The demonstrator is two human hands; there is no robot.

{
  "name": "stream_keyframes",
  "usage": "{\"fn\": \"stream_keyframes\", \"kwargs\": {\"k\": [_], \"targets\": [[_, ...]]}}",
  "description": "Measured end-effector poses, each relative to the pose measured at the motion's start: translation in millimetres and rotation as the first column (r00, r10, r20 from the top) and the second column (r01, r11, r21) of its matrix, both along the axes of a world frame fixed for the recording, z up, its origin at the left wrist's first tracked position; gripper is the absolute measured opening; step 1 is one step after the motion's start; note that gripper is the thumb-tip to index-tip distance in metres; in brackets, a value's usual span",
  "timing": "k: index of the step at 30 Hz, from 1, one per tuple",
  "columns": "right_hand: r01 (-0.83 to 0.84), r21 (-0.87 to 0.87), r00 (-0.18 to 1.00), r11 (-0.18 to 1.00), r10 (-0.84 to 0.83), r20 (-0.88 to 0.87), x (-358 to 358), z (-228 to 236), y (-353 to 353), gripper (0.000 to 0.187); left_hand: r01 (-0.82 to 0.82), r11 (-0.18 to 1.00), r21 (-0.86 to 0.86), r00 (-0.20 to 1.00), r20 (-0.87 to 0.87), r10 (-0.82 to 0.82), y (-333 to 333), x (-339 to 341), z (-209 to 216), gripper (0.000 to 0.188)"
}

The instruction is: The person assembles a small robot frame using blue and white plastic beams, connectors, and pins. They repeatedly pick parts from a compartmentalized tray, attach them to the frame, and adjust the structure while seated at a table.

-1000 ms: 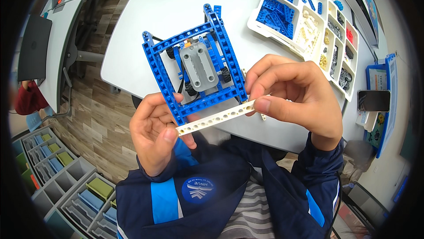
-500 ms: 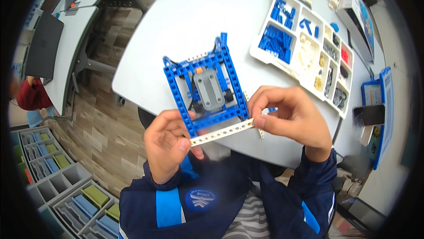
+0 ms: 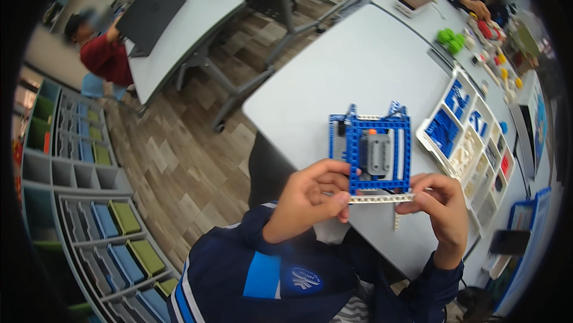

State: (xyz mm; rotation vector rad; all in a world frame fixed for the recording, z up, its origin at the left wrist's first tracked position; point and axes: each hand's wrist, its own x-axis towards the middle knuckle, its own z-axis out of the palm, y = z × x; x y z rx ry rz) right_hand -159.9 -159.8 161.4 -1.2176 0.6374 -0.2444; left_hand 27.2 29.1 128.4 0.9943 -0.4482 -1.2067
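A blue building-brick frame (image 3: 354,151) with a grey block-shaped unit (image 3: 376,154) and a small orange piece inside is held upright before me. Along its lower edge runs a white perforated beam (image 3: 382,199). My left hand (image 3: 311,200) is closed on the beam's left end, thumb in front and fingers behind the frame. The right end is pinched by my right hand (image 3: 443,208) at the frame's lower right corner. A second thin white beam (image 3: 396,221) hangs below, near my right fingers. Whether the long beam is fastened I cannot tell.
A white sorting tray (image 3: 439,159) of blue, white, grey and red parts lies to the right. Green pieces (image 3: 450,41) and a co-worker's hand (image 3: 476,9) are farther back. A phone (image 3: 510,242) rests at the right. Drawer shelves (image 3: 92,169) and a laptop (image 3: 152,12) stand left.
My view has swung left, so the hands and frame now appear farther right and lower. The frame has turned, showing more of its left side. Both hands still grip the white beam.
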Motion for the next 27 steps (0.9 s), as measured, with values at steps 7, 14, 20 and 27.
{"fn": "stream_keyframes", "kwargs": {"k": [7,14,20,27], "targets": [[0.013,0.024,1.0,1.0,-0.013,-0.004,0,4,0,0.013,0.042,0.999,0.021,0.999,-0.031,-0.042,-1,2,3,0.042],[0.023,0.045,0.999,0.999,-0.024,0.021,2,5,0,0.013,0.006,1.0,0.01,1.0,-0.013,-0.006,-1,1,1,0.04],[-0.014,0.087,1.0,0.996,0.013,0.015,2,4,-3,0.013,-0.031,1.0,0.001,0.998,0.055,0.031,-1,-1,-5,0.041],[-0.033,0.032,0.999,0.999,0.034,-0.011,0,6,0,0.009,-0.133,0.991,-0.028,0.982,0.131,0.135,-3,-7,-10,0.047]]}}
